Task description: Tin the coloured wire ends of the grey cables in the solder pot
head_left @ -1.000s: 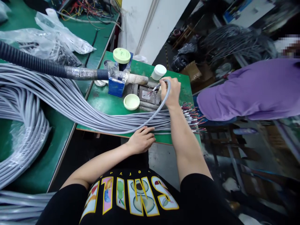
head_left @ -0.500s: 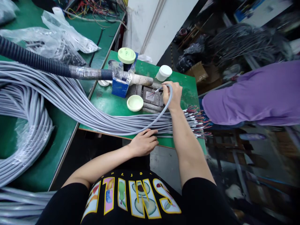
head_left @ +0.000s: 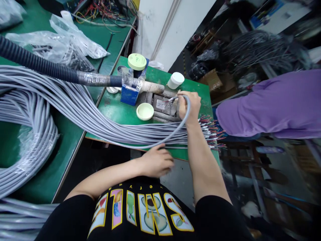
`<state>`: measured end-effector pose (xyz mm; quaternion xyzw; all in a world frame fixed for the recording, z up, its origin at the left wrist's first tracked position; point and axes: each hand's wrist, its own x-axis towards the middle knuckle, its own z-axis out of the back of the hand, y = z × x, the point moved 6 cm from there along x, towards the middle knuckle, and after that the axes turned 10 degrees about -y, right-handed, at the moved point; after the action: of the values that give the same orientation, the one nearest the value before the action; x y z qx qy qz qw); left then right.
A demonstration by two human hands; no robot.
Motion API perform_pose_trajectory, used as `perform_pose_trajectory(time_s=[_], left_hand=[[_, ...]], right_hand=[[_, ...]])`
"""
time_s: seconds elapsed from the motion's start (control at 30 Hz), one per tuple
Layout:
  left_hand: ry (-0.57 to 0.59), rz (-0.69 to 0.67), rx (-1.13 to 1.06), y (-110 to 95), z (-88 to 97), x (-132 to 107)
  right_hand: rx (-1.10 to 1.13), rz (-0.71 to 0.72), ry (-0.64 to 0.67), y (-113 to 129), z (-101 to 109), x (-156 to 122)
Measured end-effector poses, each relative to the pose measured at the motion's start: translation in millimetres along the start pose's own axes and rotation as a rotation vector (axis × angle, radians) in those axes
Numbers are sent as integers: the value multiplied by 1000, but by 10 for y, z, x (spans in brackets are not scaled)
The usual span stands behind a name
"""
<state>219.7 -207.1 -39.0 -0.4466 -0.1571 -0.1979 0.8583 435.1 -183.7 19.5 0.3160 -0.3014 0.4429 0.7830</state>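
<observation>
Many grey cables [head_left: 42, 140] lie in a big coil on the left and run in a thick bunch across the green table [head_left: 112, 107] to the right. A black bumpy hose [head_left: 37, 65] lies over them on the far side, and its end reaches a blue box [head_left: 129, 94]. Just right of the box are a pale round lid [head_left: 144, 111] and a small metal tray [head_left: 164, 104]. The left hand [head_left: 156, 162] sits at the near edge of the table. It is blurry, with bent fingers. It touches the low part of one grey cable [head_left: 178, 130], but I cannot tell if it grips it. That cable curves away and to the right, up into the right hand [head_left: 190, 105]. This hand's fingers are closed tight around it near its tip. The tip sticks out to the left of the fingers, and its thin bare wires point at the tray, very close to it. So the right hand is the one nearer the tip and the tray. Right of this hand, the bunch ends in lots of coloured wire tips [head_left: 210, 130]. On the far right is another person in a purple top [head_left: 271, 103].
</observation>
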Motion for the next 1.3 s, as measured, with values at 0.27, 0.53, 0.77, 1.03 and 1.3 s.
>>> perform_pose_trajectory(time_s=[0.27,0.53,0.77,1.03,1.3], left_hand=[[-331,504,-914,41,540,54],[-546,694,-940,271,285,-19],[-396,589,-971,145,179,-24],[-350,532,-948,153,141,-39],[-384,544,-842,146,162,-35]], right_hand=[[256,385,-67,835,1012,-672],[207,477,56,1186,1222,-1424],[192,424,41,1200,1337,-1609],[217,388,42,1190,1345,-1643],[342,179,-14,1119,1364,-1593]])
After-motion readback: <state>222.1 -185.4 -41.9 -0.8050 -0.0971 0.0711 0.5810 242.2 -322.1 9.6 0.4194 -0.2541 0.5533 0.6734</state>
